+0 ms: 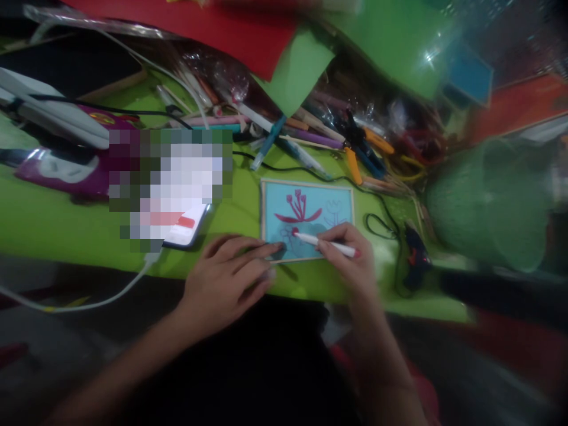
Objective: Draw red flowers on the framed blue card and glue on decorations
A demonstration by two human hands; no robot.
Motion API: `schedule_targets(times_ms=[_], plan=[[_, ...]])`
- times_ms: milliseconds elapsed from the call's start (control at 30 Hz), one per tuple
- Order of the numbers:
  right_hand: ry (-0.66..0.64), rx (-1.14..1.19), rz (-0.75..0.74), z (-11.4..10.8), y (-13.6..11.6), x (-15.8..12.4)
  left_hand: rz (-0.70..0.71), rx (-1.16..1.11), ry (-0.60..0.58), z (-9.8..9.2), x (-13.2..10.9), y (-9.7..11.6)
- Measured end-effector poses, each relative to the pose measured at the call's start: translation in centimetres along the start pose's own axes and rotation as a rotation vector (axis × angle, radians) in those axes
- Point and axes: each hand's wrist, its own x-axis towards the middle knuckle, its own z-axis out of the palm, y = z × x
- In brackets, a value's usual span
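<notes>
A small blue card point(306, 192) with a pale raised border lies near the table's front edge. It carries a dark red flower drawing in the upper middle, a thin outlined flower at the right and another outline low on the left. My right hand point(350, 251) grips a white marker point(331, 244) with a red end cap; its red tip meets the low left outline. Stretched fingers of my left hand point(235, 269) rest at the card's lower left corner, holding nothing.
Left of the card lies a plugged-in phone point(190, 222), its screen partly blurred out. Pliers point(361, 142), pens and sticks crowd behind it. At the right stand a green bucket point(492, 207) and a dark glue gun point(416, 254). A black cord point(310, 171) runs behind the card.
</notes>
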Motion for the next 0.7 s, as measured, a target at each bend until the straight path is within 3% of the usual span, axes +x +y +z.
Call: schedule_targets(times_ms=[700], plan=[[0.056, -0.034, -0.019, 0.12, -0.16, 0.18, -0.012, -0.009, -0.002, 0.08, -0.09, 0.01]])
